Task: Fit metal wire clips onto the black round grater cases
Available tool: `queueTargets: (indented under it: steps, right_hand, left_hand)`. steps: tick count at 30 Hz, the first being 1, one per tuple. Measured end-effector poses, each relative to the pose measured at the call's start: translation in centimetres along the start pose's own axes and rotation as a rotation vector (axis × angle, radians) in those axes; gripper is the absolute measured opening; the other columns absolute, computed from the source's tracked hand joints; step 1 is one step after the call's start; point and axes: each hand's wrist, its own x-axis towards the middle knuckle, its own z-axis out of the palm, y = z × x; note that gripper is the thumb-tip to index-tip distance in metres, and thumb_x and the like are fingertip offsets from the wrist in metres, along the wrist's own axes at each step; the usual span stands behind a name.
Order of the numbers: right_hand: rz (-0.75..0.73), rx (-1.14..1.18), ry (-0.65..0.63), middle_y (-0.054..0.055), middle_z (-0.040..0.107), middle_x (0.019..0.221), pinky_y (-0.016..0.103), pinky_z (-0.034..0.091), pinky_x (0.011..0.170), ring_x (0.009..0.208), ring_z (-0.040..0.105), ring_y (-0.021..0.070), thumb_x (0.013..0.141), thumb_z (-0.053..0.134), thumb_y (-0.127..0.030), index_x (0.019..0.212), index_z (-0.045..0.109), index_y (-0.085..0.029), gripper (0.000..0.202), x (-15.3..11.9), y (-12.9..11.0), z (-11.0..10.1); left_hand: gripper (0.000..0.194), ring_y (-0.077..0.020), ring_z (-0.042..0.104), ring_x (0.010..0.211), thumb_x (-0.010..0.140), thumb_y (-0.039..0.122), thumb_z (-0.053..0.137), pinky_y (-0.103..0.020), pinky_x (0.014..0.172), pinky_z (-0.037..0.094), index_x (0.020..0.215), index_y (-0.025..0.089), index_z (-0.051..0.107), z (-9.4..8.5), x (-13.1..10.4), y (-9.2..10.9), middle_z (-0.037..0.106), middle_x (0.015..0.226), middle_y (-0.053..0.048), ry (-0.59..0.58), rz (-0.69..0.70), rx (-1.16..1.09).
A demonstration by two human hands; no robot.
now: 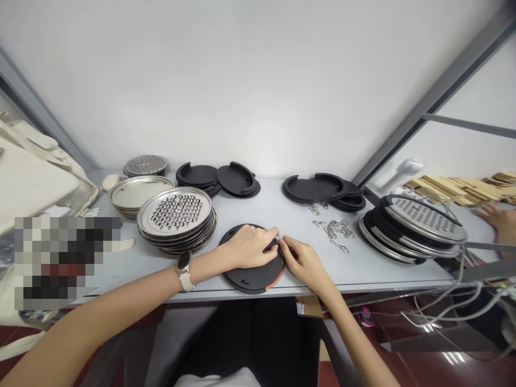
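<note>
In the head view, a round black disc [252,278] with a red and yellow edge strip lies flat at the front of the table. My left hand [250,246] rests on top of it, thumb and index finger drawn together at a small metal piece [277,238] on its right rim. Fingers bent, my right hand [303,262] pinches at that same rim from the right. The fingertips of both hands nearly meet there, and they partly hide the metal piece. Several wire clips [337,230] lie loose to the right of my hands.
Stacked metal grater discs [177,214] and plain metal discs [139,192] stand left. Black holders [197,176] lie at the back, with more [314,189] right of centre. Assembled graters [427,217] are piled at right, near cables [459,301]. Another person's hand [497,217] is far right.
</note>
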Motion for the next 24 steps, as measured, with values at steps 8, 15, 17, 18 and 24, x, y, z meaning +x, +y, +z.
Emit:
queueTargets:
  steps: [8,15,17,18,24]
  right_hand:
    - [-0.003,-0.017,-0.005,-0.004,0.043,0.057,0.023,0.030,0.053,0.051,0.039,0.0113,0.096,0.034,-0.029,0.067,0.035,-0.022,0.030,0.03,-0.18,-0.12]
    - [-0.013,-0.020,0.009,-0.004,0.045,0.056,0.023,0.030,0.051,0.050,0.041,0.0114,0.095,0.035,-0.029,0.066,0.037,-0.022,0.030,0.03,-0.20,-0.15]
    - [-0.010,-0.021,0.005,-0.004,0.045,0.056,0.023,0.031,0.051,0.050,0.041,0.0115,0.096,0.035,-0.030,0.067,0.037,-0.022,0.030,0.03,-0.17,-0.14]
    - [-0.008,-0.022,0.003,-0.004,0.045,0.056,0.023,0.030,0.051,0.051,0.042,0.0115,0.096,0.035,-0.030,0.067,0.037,-0.022,0.030,0.03,-0.16,-0.13]
    - [-0.011,-0.034,0.002,-0.004,0.045,0.056,0.022,0.030,0.051,0.051,0.042,0.0112,0.096,0.035,-0.030,0.067,0.036,-0.022,0.030,0.04,-0.12,-0.13]
  left_hand:
    - [0.018,-0.0237,0.066,0.063,0.091,0.031,0.040,-0.030,0.055,0.043,0.094,0.016,0.050,0.00,0.04,0.00,0.066,0.070,-0.004,-0.010,0.006,0.031]
    - [0.019,-0.0232,0.066,0.063,0.091,0.030,0.039,-0.030,0.055,0.043,0.093,0.016,0.052,0.11,0.07,0.05,0.066,0.070,-0.005,-0.011,0.014,0.042]
    - [0.019,-0.0232,0.066,0.063,0.091,0.029,0.039,-0.030,0.055,0.044,0.094,0.016,0.052,0.20,0.09,0.01,0.067,0.072,-0.005,-0.007,0.023,0.042]
    - [0.018,-0.0232,0.066,0.064,0.091,0.029,0.039,-0.030,0.056,0.044,0.094,0.016,0.051,0.23,0.09,-0.02,0.067,0.072,-0.005,-0.008,0.026,0.043]
    - [0.017,-0.0226,0.067,0.066,0.091,0.028,0.040,-0.030,0.058,0.044,0.095,0.016,0.051,0.29,0.10,-0.05,0.068,0.075,-0.005,-0.025,0.020,0.031]
